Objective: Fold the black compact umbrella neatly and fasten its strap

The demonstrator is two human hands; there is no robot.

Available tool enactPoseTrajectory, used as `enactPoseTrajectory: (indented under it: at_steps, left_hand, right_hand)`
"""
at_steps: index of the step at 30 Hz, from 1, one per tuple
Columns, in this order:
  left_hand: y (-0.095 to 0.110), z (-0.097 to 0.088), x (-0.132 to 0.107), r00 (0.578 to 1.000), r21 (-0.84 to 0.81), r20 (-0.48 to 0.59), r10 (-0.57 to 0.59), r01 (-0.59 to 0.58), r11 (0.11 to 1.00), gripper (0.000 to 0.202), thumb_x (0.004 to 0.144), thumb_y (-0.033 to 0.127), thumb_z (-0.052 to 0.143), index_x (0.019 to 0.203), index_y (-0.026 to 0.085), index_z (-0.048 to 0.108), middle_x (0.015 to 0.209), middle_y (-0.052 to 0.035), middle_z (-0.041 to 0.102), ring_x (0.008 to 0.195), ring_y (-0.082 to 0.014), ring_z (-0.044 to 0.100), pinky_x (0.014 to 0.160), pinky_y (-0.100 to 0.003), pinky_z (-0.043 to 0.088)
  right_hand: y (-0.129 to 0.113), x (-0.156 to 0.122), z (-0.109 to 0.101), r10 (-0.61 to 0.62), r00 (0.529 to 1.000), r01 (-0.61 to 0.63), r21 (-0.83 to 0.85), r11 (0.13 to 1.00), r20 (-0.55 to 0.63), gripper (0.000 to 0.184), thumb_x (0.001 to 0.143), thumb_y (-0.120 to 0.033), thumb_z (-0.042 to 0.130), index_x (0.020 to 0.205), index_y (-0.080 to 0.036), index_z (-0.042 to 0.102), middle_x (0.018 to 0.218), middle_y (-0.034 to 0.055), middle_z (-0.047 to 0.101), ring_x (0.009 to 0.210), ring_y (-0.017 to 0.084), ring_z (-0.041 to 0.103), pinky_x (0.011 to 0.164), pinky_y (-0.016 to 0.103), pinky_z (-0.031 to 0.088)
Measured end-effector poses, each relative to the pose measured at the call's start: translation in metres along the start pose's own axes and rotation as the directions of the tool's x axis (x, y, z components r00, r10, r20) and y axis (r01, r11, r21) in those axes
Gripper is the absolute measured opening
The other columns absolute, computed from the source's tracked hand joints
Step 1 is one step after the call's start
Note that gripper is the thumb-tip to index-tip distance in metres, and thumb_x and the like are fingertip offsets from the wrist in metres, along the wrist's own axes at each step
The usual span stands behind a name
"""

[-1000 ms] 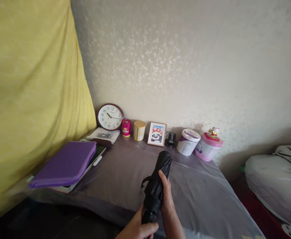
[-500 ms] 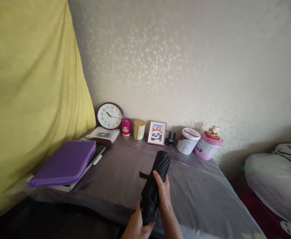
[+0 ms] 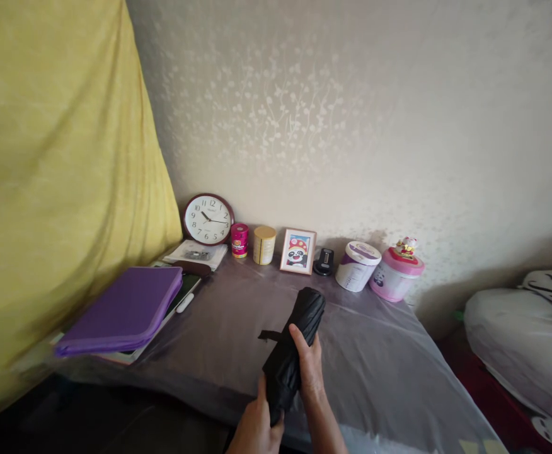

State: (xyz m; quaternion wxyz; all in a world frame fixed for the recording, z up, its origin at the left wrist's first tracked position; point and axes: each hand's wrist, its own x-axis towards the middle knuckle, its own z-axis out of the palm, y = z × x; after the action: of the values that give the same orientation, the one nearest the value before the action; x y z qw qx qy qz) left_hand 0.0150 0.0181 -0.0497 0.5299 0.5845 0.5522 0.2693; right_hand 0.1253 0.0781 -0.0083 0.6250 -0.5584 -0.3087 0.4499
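Note:
A folded black umbrella (image 3: 288,359) is held tilted above the near part of the table, its far end leaning right. Its loose strap sticks out to the left. My right hand (image 3: 310,366) wraps round the middle of the umbrella from the right, thumb on top. Around the lower end closes my left hand (image 3: 259,419), with some of its fingers hidden beneath the folded fabric.
The table (image 3: 375,366) wears a grey cover. Along the wall stand a clock (image 3: 208,219), a pink can (image 3: 239,241), a yellow can (image 3: 264,246), a panda picture frame (image 3: 298,251) and two tubs. A purple folder (image 3: 125,309) lies left.
My left hand has shifted slightly left and its fingers have moved on the umbrella's lower end. The umbrella has turned a little, and its strap reaches further left.

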Motion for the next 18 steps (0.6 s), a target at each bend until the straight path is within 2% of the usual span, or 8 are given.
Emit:
enactPoseTrajectory:
  at_steps: [2, 5, 7, 9, 11, 14, 16, 18]
  left_hand:
    - [0.001, -0.003, -0.001, 0.999, -0.056, 0.046, 0.005, -0.002, 0.998, 0.076, 0.064, 0.028, 0.059, 0.13, 0.015, 0.023, 0.077, -0.0041, 0.062, 0.076, -0.0191, 0.061, 0.066, -0.023, 0.042]
    - [0.011, -0.01, -0.008, 0.96, -0.335, 0.278, 0.031, 0.067, 0.94, 0.07, 0.067, 0.032, 0.054, 0.128, 0.016, 0.023, 0.053, 0.0067, 0.051, 0.044, -0.0107, 0.049, 0.046, -0.02, 0.037]
    - [0.018, -0.012, -0.012, 0.916, -0.465, 0.392, 0.09, 0.113, 0.878, 0.063, 0.068, 0.033, 0.051, 0.124, 0.015, 0.028, 0.047, 0.009, 0.047, 0.038, -0.0068, 0.04, 0.041, -0.017, 0.031]
    - [0.02, -0.011, -0.013, 0.903, -0.473, 0.421, 0.088, 0.136, 0.87, 0.057, 0.069, 0.031, 0.05, 0.12, 0.014, 0.033, 0.044, 0.01, 0.044, 0.036, -0.0056, 0.036, 0.04, -0.016, 0.028]
    - [0.017, -0.008, -0.011, 0.929, -0.387, 0.368, 0.022, 0.132, 0.913, 0.056, 0.07, 0.027, 0.048, 0.122, 0.015, 0.031, 0.044, 0.0104, 0.043, 0.036, -0.0069, 0.037, 0.04, -0.017, 0.03]
    - [0.003, -0.001, -0.004, 0.992, -0.215, 0.114, 0.048, -0.023, 0.976, 0.067, 0.068, 0.019, 0.049, 0.128, 0.016, 0.021, 0.065, 0.0021, 0.059, 0.057, -0.0127, 0.056, 0.056, -0.022, 0.042]
    - [-0.005, 0.0, -0.001, 0.992, -0.106, -0.019, 0.126, -0.128, 0.986, 0.073, 0.065, 0.015, 0.05, 0.131, 0.014, 0.016, 0.093, -0.0078, 0.062, 0.085, -0.0172, 0.059, 0.074, -0.025, 0.042]
    - [-0.007, -0.002, -0.001, 0.989, -0.077, -0.038, 0.144, -0.146, 0.986, 0.075, 0.066, 0.015, 0.051, 0.131, 0.014, 0.015, 0.099, -0.0097, 0.061, 0.09, -0.0179, 0.059, 0.076, -0.024, 0.042]
  right_hand:
    - [0.002, 0.0, -0.001, 0.036, 0.999, -0.037, 0.064, 0.997, 0.018, 0.053, 0.063, -0.045, 0.067, 0.105, -0.015, 0.055, 0.079, 0.0022, 0.064, 0.07, 0.018, 0.06, 0.061, 0.027, 0.049]
    - [0.005, 0.0, -0.003, 0.098, 0.991, -0.112, 0.171, 0.979, 0.091, 0.051, 0.066, -0.049, 0.063, 0.102, -0.014, 0.056, 0.072, 0.0016, 0.063, 0.061, 0.018, 0.059, 0.057, 0.028, 0.049]
    - [0.005, 0.0, -0.004, 0.127, 0.983, -0.153, 0.201, 0.968, 0.136, 0.052, 0.067, -0.051, 0.061, 0.102, -0.013, 0.057, 0.072, 0.0023, 0.063, 0.059, 0.018, 0.06, 0.055, 0.029, 0.049]
    - [0.005, 0.0, -0.005, 0.134, 0.98, -0.159, 0.177, 0.971, 0.145, 0.052, 0.067, -0.05, 0.061, 0.104, -0.014, 0.056, 0.075, 0.0031, 0.064, 0.062, 0.019, 0.061, 0.057, 0.029, 0.05]
    - [0.006, 0.0, -0.005, 0.115, 0.986, -0.129, 0.122, 0.984, 0.121, 0.051, 0.066, -0.047, 0.064, 0.104, -0.015, 0.055, 0.078, 0.0029, 0.064, 0.066, 0.019, 0.061, 0.059, 0.028, 0.05]
    - [0.01, 0.0, -0.003, 0.052, 0.995, -0.057, 0.055, 0.997, 0.089, 0.049, 0.064, -0.043, 0.068, 0.103, -0.017, 0.053, 0.077, 0.0016, 0.064, 0.067, 0.018, 0.061, 0.06, 0.027, 0.05]
    - [0.013, 0.0, -0.002, 0.028, 0.996, -0.031, 0.041, 0.999, 0.079, 0.049, 0.063, -0.042, 0.069, 0.101, -0.017, 0.051, 0.074, 0.0008, 0.063, 0.065, 0.018, 0.061, 0.059, 0.028, 0.05]
    - [0.016, 0.0, 0.0, 0.029, 0.997, -0.033, 0.05, 0.998, 0.071, 0.049, 0.064, -0.043, 0.068, 0.101, -0.017, 0.05, 0.071, 0.0001, 0.063, 0.062, 0.018, 0.061, 0.057, 0.028, 0.05]
